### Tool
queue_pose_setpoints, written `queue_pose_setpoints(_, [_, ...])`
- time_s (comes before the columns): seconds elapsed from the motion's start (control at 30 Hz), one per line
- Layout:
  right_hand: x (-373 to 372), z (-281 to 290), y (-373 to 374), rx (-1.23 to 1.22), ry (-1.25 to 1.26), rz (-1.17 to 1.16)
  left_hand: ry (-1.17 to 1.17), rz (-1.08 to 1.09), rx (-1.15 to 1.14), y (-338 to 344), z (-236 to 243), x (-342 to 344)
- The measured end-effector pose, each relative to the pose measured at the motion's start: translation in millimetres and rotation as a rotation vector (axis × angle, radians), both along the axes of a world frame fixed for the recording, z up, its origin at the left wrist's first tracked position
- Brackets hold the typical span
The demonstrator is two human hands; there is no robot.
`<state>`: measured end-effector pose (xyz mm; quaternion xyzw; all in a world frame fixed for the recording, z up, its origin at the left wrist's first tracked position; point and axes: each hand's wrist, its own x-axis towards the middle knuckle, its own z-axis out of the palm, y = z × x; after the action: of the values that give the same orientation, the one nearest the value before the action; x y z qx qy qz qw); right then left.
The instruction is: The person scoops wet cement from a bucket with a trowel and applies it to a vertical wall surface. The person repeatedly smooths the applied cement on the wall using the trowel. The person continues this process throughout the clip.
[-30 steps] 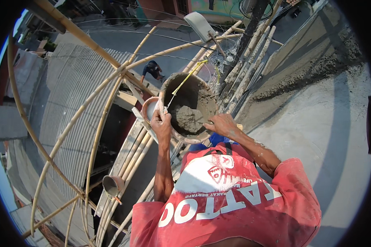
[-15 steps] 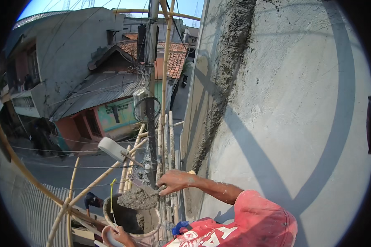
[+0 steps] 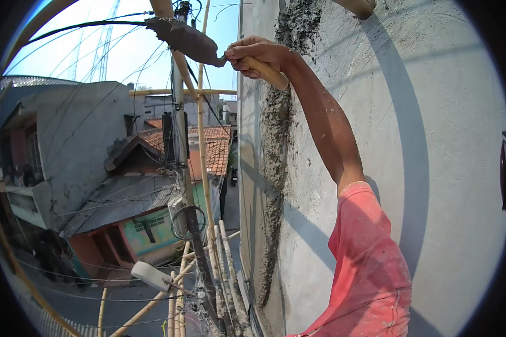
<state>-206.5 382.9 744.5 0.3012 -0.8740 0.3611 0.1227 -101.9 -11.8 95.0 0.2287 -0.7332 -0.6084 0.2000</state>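
My right hand (image 3: 258,53) is raised high, its fingers wrapped round the wooden handle of a trowel (image 3: 270,74). A thick heap of wet grey mortar (image 3: 188,44) covers the blade, which points left and is mostly hidden beneath it. Just to the right of the hand stands a grey plastered wall (image 3: 343,146). Along its left edge runs a rough, unsmoothed strip of mortar (image 3: 272,151), below and behind the raised hand. My left hand is outside the picture.
Bamboo scaffold poles (image 3: 205,168) rise left of the wall, beside a utility pole (image 3: 180,135) with many wires. One bamboo piece (image 3: 357,7) juts in overhead. A lamp head (image 3: 150,275) hangs lower left, above the street. Houses (image 3: 84,123) stand beyond.
My right hand has lifted the mortar-laden trowel from the bucket up to the wall's upper part. The view has tilted upward; the bucket and my left hand at its rim have left it.
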Motion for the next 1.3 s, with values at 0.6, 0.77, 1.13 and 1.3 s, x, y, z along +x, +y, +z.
queue_pose_setpoints(0.6, [95.4, -660.6, -170.9, -0.146, -0.730, -0.468, -0.095, -0.012, 0.129, -86.8, -85.7, 86.0])
queue_pose_setpoints(0.77, [95.7, -645.4, -189.0, 0.455, -0.647, 0.094, -0.098, 0.031, 0.123, -70.6, -51.9, 77.7])
queue_pose_setpoints(1.13, [146.7, -703.5, -287.0, 0.670, 0.182, 0.420, -0.041, -0.117, 0.019, -58.0, -2.2, 86.5])
queue_pose_setpoints(1.3, [105.3, -672.8, -259.7, 0.768, 0.110, 0.286, -0.085, -0.108, -0.184, -33.4, -11.9, 83.6])
